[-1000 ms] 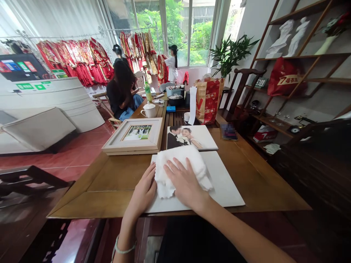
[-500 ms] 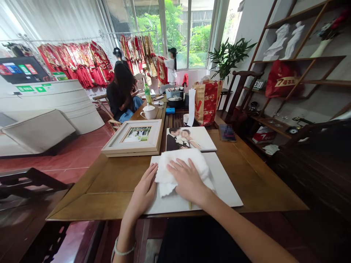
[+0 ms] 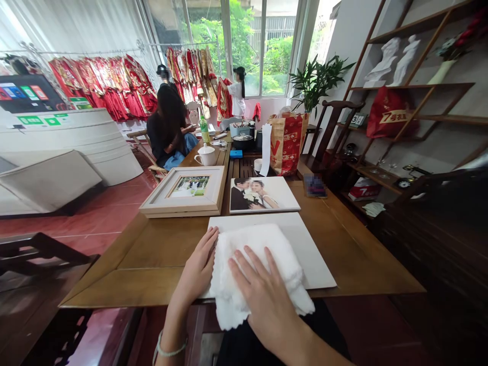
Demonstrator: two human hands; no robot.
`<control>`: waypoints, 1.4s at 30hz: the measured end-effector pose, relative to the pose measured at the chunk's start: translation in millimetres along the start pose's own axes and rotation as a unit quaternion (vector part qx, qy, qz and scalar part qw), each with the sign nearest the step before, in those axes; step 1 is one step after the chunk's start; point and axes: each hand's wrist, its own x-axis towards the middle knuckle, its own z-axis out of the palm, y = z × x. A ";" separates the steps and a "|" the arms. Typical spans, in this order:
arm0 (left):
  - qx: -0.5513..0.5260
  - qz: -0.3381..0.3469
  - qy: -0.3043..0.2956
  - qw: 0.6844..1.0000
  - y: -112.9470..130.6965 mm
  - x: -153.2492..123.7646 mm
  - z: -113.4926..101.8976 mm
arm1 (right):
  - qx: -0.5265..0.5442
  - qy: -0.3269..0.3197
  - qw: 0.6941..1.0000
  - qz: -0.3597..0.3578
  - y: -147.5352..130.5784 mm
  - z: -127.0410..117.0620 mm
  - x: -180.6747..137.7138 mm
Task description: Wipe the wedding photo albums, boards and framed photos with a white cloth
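Note:
A flat white board lies at the near edge of the wooden table. Spread over its front part is a white cloth with a scalloped edge, drooping past the table's edge. My right hand presses flat on this cloth, fingers apart. On the board's left edge rests my left hand, fingers stretched out beside the cloth. Just beyond the board lies a photo panel of a couple. To its left is a light wooden picture frame with a small photo inside.
A white lidded cup, a red and tan paper bag and a blue box stand farther back. One person sits at the table's left side; others are by the hanging red garments. Shelves line the right wall.
My right hand has slid the cloth toward me, so its near edge now hangs over the table's front. My left hand has stayed on the board's left edge.

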 end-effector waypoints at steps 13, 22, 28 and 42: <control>0.003 -0.014 0.003 1.000 2.2 0.8 -0.7 | -0.048 -0.009 0.997 0.051 50.5 -26.5 78.9; 0.008 -0.027 0.001 1.000 5.3 0.9 -0.4 | -0.050 0.001 0.999 -0.006 36.1 -7.5 12.1; 0.013 -0.029 -0.009 0.999 4.6 0.8 -1.7 | 0.026 -0.003 0.999 -0.026 50.9 -18.7 3.6; 0.021 -0.033 -0.011 0.999 4.2 0.3 -1.9 | -0.063 0.055 0.994 0.066 67.3 -8.1 31.8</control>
